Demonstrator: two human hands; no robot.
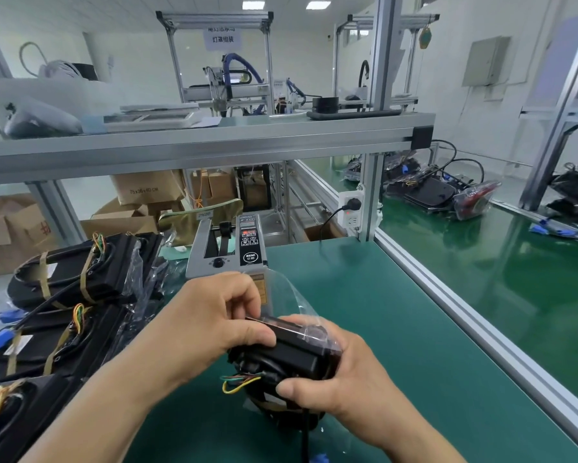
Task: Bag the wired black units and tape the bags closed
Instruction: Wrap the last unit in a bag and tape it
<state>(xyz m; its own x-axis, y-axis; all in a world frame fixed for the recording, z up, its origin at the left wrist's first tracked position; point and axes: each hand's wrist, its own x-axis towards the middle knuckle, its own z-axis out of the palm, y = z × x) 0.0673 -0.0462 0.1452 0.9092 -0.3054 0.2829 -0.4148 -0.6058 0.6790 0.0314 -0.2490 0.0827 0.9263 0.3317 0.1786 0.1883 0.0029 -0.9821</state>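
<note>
**A:** Fingers first.
**B:** Left hand (214, 315) is curled, its thumb and fingertips pinching the clear bag (289, 290) at the top edge of the black unit (294, 357). Right hand (341, 375) is wrapped round the same unit from the right, thumb across the front.

**A:** Unit's position?
**B:** Between both hands, over the green mat (397, 329). Bag film covers its top right corner. Coloured wires (240, 382) loop out on the left: yellow, green, red.

**A:** Legible text?
**B:** Tape dispenser (227, 248), just behind the hands, has a round button reading "BEMI". Cardboard box (143, 188) reads "75x36x40 CM". Hanging sign (222, 38) reads "灯罩组装"; the line above is blurred.

**A:** Counts?
**B:** One unit in hand. Three unbagged units (80, 272) at left, cables taped. One dispenser. Far pile (441, 192): count unclear.
</note>
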